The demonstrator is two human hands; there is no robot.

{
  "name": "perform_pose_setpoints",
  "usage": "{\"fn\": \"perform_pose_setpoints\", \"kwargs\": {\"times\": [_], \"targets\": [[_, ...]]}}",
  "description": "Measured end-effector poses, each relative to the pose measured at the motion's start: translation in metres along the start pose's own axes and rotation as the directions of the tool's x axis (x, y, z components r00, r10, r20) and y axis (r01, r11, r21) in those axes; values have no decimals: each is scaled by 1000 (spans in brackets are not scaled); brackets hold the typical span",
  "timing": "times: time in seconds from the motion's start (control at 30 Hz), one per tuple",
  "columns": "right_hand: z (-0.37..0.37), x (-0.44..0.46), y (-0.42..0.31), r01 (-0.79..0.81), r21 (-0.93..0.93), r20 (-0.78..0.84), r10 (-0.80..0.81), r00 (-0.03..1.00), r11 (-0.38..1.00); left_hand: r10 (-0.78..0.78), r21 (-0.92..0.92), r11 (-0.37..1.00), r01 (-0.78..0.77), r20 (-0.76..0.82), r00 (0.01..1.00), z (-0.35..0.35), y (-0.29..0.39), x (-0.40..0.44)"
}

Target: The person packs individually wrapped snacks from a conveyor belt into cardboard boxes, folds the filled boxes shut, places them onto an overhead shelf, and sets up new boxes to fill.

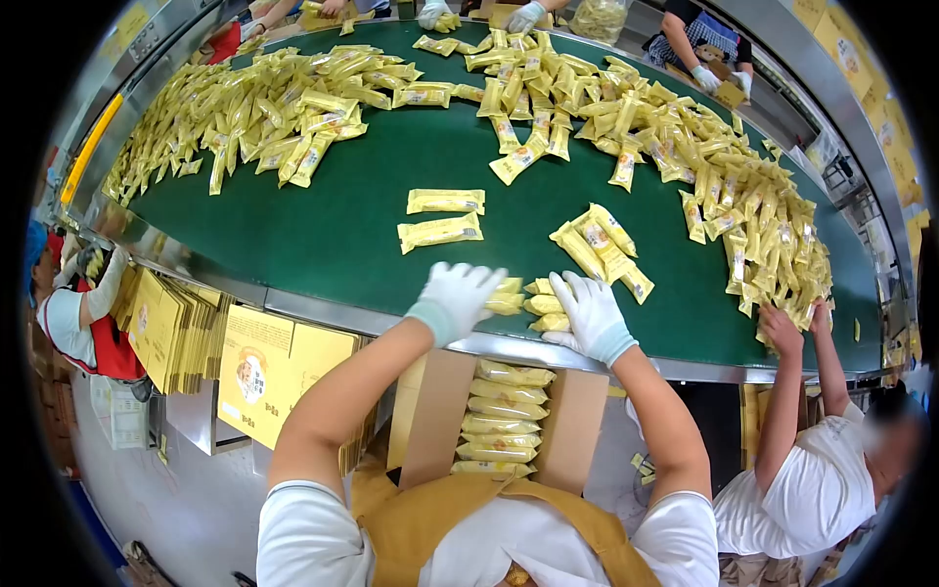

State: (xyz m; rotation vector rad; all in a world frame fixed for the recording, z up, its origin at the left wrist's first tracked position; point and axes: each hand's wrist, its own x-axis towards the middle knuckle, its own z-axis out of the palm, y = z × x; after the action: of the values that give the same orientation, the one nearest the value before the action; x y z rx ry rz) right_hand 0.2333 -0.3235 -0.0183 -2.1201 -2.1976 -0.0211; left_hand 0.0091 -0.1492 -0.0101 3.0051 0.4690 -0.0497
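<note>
Packets (547, 305) sit at the near edge of the belt (342, 225), some against the curled fingers of our left hand (460, 296), others pinched inside our right hand (592, 317).

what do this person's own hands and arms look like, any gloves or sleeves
The left hand and right hand both wear plain white gloves with pale mint cuffs at the wrists. The forearms are bare up to short white sleeves. No cables or markings show on them.
</note>
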Motion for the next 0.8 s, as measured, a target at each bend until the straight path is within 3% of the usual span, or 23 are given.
{"fn": "perform_pose_setpoints", "kwargs": {"times": [0.13,0.23,0.43,0.53,0.63,0.67,0.77,0.8], "targets": [[0,-2,-1,-11,-9,-9,11,1000,1000,65,-14,998,-63,136,989,-10,16,25],[0,-4,-1,-95,136,29,92,995,986,101,-84,992,-95,66,993,-4,4,15],[-14,-30,-3,-112,252,-374,203,905,961,-84,-355,932,79,1,996,-7,-23,-18],[-47,-41,-9,-81,260,-467,198,862,962,-206,-610,787,91,-121,971,-8,-32,-31],[-67,-47,-19,13,203,-617,117,778,979,-133,-673,731,-115,-307,942,-38,-18,-42],[-78,-49,-26,12,167,-622,96,777,986,1,-631,727,-269,-391,920,-59,-8,-44],[-83,-45,-39,85,59,-717,-17,697,995,248,-625,611,-486,-431,867,-89,24,-54],[-87,-44,-42,93,21,-721,-50,692,995,332,-530,655,-539,-438,835,-101,33,-58]]}}
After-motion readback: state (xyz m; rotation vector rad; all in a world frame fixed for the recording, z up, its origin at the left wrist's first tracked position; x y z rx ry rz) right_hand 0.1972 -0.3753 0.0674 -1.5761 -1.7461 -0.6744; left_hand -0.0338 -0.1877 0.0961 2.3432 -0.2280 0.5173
